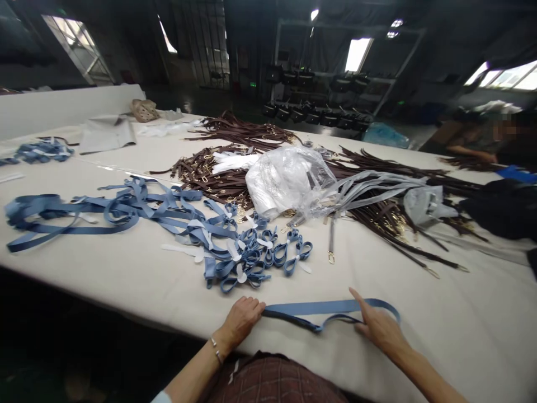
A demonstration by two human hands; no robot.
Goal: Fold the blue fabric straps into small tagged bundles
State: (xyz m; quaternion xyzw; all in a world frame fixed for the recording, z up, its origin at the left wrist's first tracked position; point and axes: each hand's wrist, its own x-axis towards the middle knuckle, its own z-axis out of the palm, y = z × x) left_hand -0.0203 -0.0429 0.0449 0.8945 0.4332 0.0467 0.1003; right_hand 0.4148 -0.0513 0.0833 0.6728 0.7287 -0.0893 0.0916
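Note:
A blue strap (pixel 310 307) lies stretched near the front edge of the table, with a loop at its right end. My left hand (pixel 245 317) is closed on the left end of this strap, its fingers wrapped over it. My right hand (pixel 380 327) rests over the looped end, index finger stretched out and thumb apart, touching the strap; its other fingers are partly hidden. Just beyond my hands lies a pile of small looped blue straps (pixel 247 260) with white paper bands. Longer loose blue straps (pixel 126 210) trail off to the left.
Many dark brown straps with gold clasps (pixel 210 173) heap up mid-table, more at right. A clear plastic bag (pixel 289 176) sits on them, beside grey wrapped straps (pixel 377 187). Another person (pixel 482 137) works at the far right. Black bags (pixel 310 115) hang on a rack behind.

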